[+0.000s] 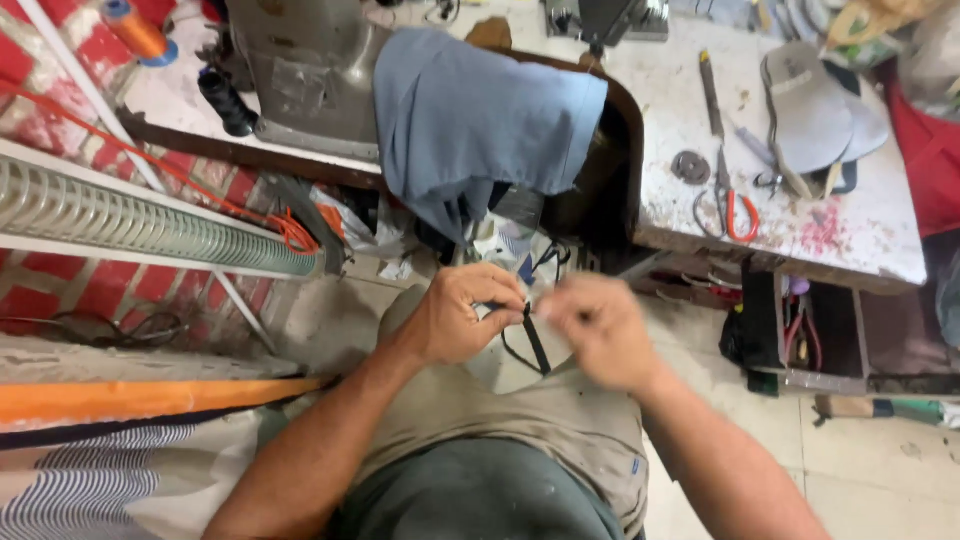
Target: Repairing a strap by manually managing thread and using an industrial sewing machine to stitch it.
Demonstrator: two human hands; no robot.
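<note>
While pinched over the lap, thin black strap (535, 338) held between both hands.

Left hand (462, 315) with grip clenched on the strap's upper end; right hand (598, 330) blurred — grip curled just beside the strap, hold on it impossible to tell. Strap hanging above beige trousers (520, 410), its loop trailing below. Beyond — folded blue cloth (480, 120) draped over the table's edge, red-handled scissors (728, 200) and grey shoe soles (815, 110) on the worn white table (850, 240).

Single head camera, looking steeply down, close over lap.
</note>
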